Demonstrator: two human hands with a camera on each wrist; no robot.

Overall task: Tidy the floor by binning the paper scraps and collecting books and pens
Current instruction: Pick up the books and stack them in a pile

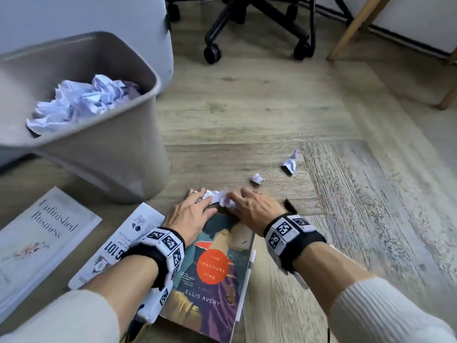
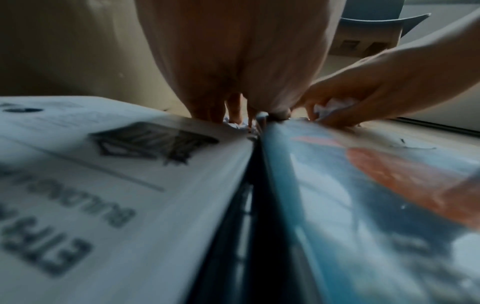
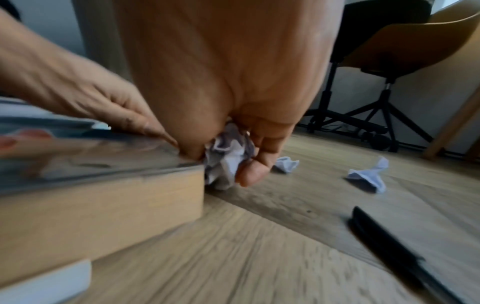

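Snugly between both hands (image 1: pixel 190 211), paper scrap (image 1: pixel 217 197)

It looks like a home office or a study room. On the pale wood-look plank floor (image 1: pixel 247 107) stands the black star-shaped base of a swivel chair (image 1: pixel 257 28) with castors, near light wooden table legs (image 1: pixel 356 28). A taupe plastic waste bin (image 1: pixel 99 149) holds crumpled white paper (image 1: pixel 81 102), and paperback books (image 1: pixel 212 268) lie beside it.

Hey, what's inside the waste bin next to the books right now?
Crumpled white paper is piled inside the bin; that is all that shows. Anything beneath the pile, and the bin's floor, is covered by the paper and the near wall, so it cannot be seen.
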